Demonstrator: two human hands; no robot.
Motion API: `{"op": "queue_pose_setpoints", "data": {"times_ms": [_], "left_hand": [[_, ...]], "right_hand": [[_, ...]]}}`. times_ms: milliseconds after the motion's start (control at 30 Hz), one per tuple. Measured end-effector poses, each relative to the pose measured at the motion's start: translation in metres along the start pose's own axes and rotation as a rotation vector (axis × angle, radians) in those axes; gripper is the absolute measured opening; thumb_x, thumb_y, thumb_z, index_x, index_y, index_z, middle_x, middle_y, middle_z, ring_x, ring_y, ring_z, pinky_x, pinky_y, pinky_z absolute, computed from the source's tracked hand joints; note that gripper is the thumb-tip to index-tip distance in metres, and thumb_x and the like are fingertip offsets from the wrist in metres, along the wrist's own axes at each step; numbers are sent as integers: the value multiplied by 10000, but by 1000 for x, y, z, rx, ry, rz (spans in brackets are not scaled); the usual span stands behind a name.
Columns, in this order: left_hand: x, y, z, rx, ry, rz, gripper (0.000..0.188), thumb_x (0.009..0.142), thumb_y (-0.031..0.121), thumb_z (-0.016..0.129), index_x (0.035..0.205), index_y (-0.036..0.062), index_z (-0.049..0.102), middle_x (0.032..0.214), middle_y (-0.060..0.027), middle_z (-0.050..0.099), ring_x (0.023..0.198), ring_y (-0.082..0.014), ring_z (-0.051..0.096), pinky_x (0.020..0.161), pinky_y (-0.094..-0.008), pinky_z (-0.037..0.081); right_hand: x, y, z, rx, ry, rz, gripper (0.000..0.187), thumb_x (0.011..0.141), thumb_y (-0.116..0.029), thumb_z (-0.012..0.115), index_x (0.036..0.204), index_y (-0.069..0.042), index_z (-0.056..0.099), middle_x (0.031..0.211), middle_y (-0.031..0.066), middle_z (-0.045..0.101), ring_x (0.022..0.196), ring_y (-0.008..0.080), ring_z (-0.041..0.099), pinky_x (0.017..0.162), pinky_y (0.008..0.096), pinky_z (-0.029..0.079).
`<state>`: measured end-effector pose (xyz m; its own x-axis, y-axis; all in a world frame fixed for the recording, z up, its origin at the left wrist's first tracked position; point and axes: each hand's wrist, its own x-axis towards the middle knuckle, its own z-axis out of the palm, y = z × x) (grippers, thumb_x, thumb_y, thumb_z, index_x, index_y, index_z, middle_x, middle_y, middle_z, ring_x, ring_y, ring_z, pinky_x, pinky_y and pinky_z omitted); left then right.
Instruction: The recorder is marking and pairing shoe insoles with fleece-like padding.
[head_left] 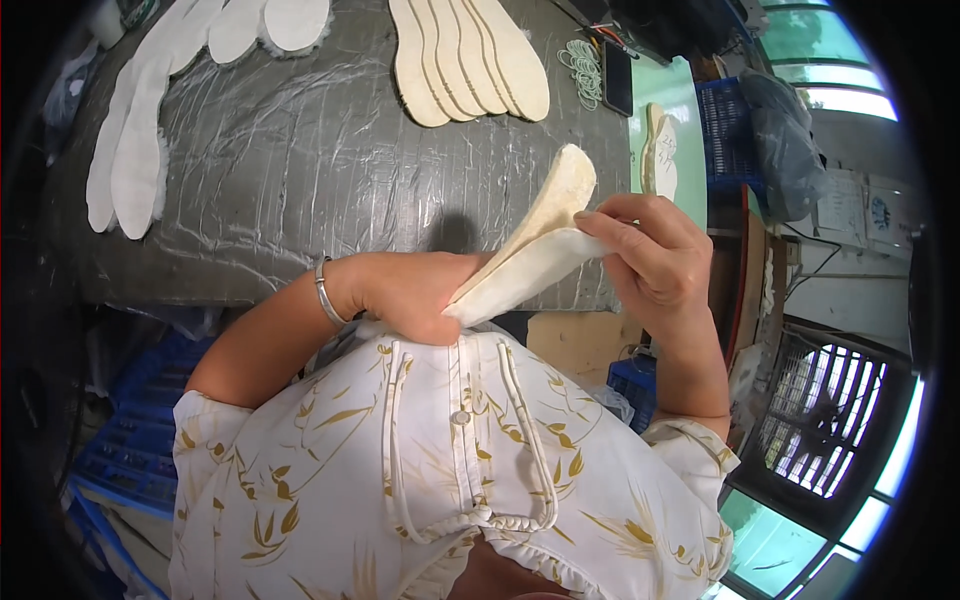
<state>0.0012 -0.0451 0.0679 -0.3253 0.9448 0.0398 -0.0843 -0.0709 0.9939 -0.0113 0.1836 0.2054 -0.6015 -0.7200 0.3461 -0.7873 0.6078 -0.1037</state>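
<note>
A cream insole and a white insole piece meet at their near end and spread apart toward the far end, just over the table's front edge. My left hand is closed round that near end, its fingers partly hidden behind the pieces. On the other side, my right hand pinches the upper edge of the white piece between thumb and fingers. Beyond them, several cream insoles lie fanned out on the table. White insole pieces with fluffy edges overlap in a row at the left.
The table has a wrinkled dark plastic cover. Pale green bands and a phone lie at its far right. More insoles rest on a green surface there. Blue crates stand at the right and blue plastic crates at lower left.
</note>
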Motion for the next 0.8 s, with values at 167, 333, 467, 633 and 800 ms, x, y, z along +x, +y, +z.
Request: {"op": "queue_pose_setpoints", "data": {"times_ms": [167, 333, 467, 633, 800], "left_hand": [[3, -3, 0, 13, 9, 82, 663, 683, 91, 579, 1306, -52, 406, 1149, -193, 562, 1075, -256, 558, 954, -343, 439], [5, 9, -2, -17, -14, 35, 678, 672, 57, 583, 1315, -51, 398, 1174, -189, 545, 1119, -256, 534, 986, -332, 412], [5, 17, -4, 27, -21, -14, 767, 664, 63, 591, 1379, -36, 333, 1204, -196, 532, 1141, -266, 526, 1002, -341, 404], [8, 7, 1, 124, 72, 24, 1091, 680, 114, 619, 1529, 80, -64, 1283, -237, 508, 1132, -322, 562, 982, -362, 427], [10, 16, -3, 124, 24, -114, 1108, 665, 176, 653, 1526, 42, -32, 1298, -176, 510, 1158, -282, 555, 1012, -358, 416]], "right_hand": [[-1, 2, 1, -1, 5, 4, 305, 619, 25, 715, 894, -104, 710, 814, 16, 637, 644, 186, 592, 538, 308, 468], [0, 3, 0, -25, -14, 11, 279, 647, 3, 724, 901, -113, 713, 818, 5, 635, 647, 172, 590, 532, 302, 460], [-1, 4, -1, -29, -28, 3, 280, 651, -5, 725, 912, -107, 721, 819, 4, 633, 651, 172, 592, 536, 301, 463], [-2, 6, -1, -33, -20, 11, 288, 651, -6, 725, 918, -111, 720, 829, 6, 636, 659, 172, 594, 541, 301, 465], [-4, 8, -1, -36, -28, 18, 297, 638, -7, 726, 913, -119, 721, 888, 1, 632, 665, 162, 597, 554, 298, 465]]}}
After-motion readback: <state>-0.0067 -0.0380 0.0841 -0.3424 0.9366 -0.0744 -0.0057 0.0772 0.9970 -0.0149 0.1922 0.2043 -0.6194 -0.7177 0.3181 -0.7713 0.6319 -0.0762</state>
